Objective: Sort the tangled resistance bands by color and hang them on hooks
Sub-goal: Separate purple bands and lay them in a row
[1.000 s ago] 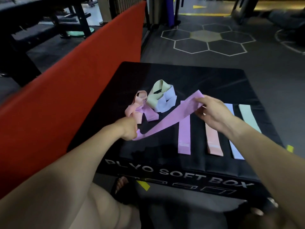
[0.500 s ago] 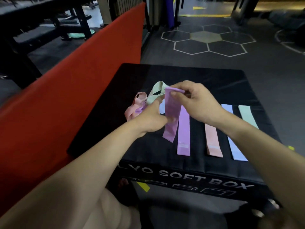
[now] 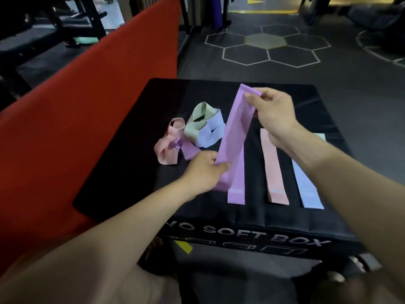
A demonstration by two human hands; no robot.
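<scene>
Freed purple band point(image 3: 235, 130), a flat matte fabric loop, is held slanted just above the laid-out purple strip point(image 3: 237, 176): right hand point(image 3: 274, 115) pinches its top end between thumb and fingertips, left hand point(image 3: 203, 170) pinches the bottom end. Sorting looks roughly half done: purple, pink strip point(image 3: 274, 167), pale blue strip point(image 3: 306, 187) and mint strip point(image 3: 320, 137), mostly hidden by the forearm, lie flat and parallel on the black padded plyo box point(image 3: 131, 172). Left to do: two knotted clumps, pink-purple point(image 3: 173, 143) and mint-blue point(image 3: 203, 123), plus all hanging; no hooks visible.
</scene>
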